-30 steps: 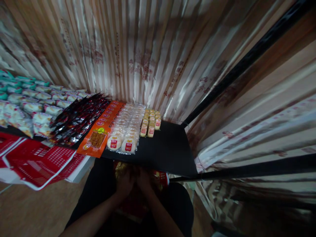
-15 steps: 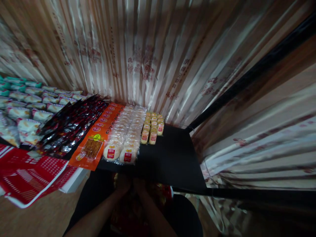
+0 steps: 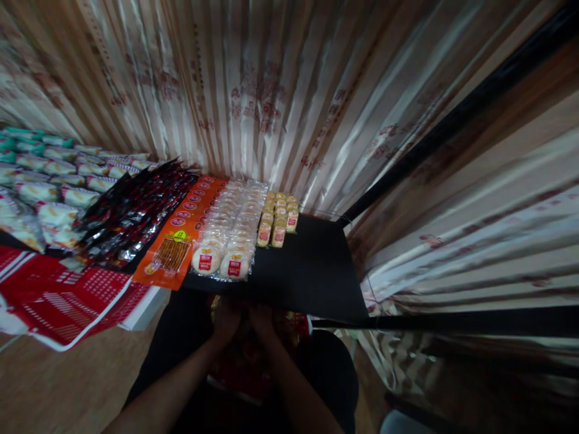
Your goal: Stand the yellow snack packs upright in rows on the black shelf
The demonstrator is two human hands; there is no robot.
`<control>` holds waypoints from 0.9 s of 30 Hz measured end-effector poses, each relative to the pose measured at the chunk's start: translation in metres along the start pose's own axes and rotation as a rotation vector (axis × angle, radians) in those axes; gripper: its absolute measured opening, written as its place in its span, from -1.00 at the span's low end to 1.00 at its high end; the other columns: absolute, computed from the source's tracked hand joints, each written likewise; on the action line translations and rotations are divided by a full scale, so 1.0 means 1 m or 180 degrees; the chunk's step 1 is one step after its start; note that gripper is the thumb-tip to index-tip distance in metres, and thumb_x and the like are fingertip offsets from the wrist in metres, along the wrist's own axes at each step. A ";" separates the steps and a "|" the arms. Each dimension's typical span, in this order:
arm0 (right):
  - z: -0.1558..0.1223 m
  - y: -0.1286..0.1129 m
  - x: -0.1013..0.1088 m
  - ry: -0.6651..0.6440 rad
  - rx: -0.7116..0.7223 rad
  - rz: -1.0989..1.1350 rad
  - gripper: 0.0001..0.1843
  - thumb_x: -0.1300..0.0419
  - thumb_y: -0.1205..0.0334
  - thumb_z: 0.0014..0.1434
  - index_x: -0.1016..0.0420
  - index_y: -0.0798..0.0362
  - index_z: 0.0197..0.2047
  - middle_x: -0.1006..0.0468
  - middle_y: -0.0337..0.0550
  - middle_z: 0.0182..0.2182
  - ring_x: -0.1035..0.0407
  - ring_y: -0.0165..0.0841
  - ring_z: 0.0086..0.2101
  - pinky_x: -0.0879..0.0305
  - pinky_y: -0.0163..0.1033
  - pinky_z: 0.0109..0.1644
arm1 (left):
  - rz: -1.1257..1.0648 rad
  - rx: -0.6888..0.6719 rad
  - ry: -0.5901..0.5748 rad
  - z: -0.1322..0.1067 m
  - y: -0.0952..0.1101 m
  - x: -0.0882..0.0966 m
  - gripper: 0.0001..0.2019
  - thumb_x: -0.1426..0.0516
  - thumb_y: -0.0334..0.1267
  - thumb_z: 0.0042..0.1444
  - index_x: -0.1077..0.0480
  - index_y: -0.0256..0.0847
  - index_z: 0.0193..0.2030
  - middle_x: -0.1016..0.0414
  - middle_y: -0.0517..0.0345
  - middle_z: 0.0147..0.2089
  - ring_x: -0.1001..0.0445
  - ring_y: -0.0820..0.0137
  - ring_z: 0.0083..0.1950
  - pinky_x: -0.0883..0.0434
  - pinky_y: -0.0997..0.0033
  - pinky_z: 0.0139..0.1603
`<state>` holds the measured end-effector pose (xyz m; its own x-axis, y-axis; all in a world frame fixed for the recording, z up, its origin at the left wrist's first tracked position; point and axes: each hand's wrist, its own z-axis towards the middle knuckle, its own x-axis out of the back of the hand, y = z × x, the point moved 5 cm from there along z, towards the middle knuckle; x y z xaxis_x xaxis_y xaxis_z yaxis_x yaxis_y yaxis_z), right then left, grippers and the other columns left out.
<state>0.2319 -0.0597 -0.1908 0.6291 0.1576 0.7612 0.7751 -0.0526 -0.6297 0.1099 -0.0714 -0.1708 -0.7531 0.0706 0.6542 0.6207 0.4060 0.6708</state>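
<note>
A large red bag with gold patches (image 3: 296, 325) lies in my lap, under the front edge of the black table (image 3: 298, 271). Close together, my left hand (image 3: 227, 318) and my right hand (image 3: 261, 319) are closed on its upper part. Deep shadow hides the fingertips and whatever lies between them. Nearest to my hands on the tabletop are two rows of round white crackers in clear wrappers (image 3: 234, 262). Several small yellow-wrapped snacks (image 3: 279, 232) stand to their right.
Left of the crackers lie an orange snack packet (image 3: 172, 253), dark shiny packets (image 3: 136, 223) and white snack bags (image 3: 58, 211). A red basket (image 3: 90, 301) stands below the table's left part. Pleated printed sheeting (image 3: 266, 90) hangs behind, with a black pole (image 3: 407, 144) slanting across.
The view has tilted down slightly, so the table and snacks sit higher. My hands remain together at the red bag, and more of the bag shows between my forearms.
</note>
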 end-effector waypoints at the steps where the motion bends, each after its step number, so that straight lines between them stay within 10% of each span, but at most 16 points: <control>1: -0.005 0.001 0.003 0.0030 -0.0061 0.0054 -0.72 -0.04 0.37 0.05 -0.55 0.03 -0.25 -0.58 0.05 -0.29 -0.42 -0.09 -0.15 -0.24 -0.04 0.00 | -0.0045 -0.0103 0.0022 -0.004 0.000 0.000 -0.67 0.00 -0.40 0.04 -0.35 -0.27 -0.03 -0.41 -0.04 0.04 -0.31 0.24 0.14 -0.24 0.27 0.13; 12: -0.060 -0.002 0.046 0.0490 -0.0308 0.1181 -0.75 -0.06 0.38 -0.02 -0.48 0.02 -0.27 -0.56 -0.12 -0.27 -0.42 -0.28 -0.20 -0.28 -0.19 -0.04 | -0.0443 -0.0668 0.0093 -0.062 -0.009 -0.007 -0.52 0.02 -0.47 -0.07 -0.27 -0.31 0.07 -0.36 -0.08 0.07 -0.29 0.24 0.14 -0.21 0.18 0.19; 27: -0.088 -0.021 0.122 0.0473 0.0101 0.1894 -0.88 -0.07 0.29 0.00 -0.39 -0.01 -0.34 -0.50 -0.21 -0.37 -0.41 -0.34 -0.30 -0.33 -0.26 -0.19 | -0.0555 -0.1043 0.0062 -0.089 0.034 0.003 -0.60 0.03 -0.26 0.01 -0.29 -0.28 0.02 -0.36 -0.08 0.04 -0.29 0.23 0.12 -0.21 0.18 0.17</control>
<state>0.2976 -0.1256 -0.0709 0.9567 -0.0289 0.2895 0.2875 -0.0595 -0.9559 0.1481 -0.1381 -0.1149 -0.8514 0.0073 0.5245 0.5227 0.0970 0.8470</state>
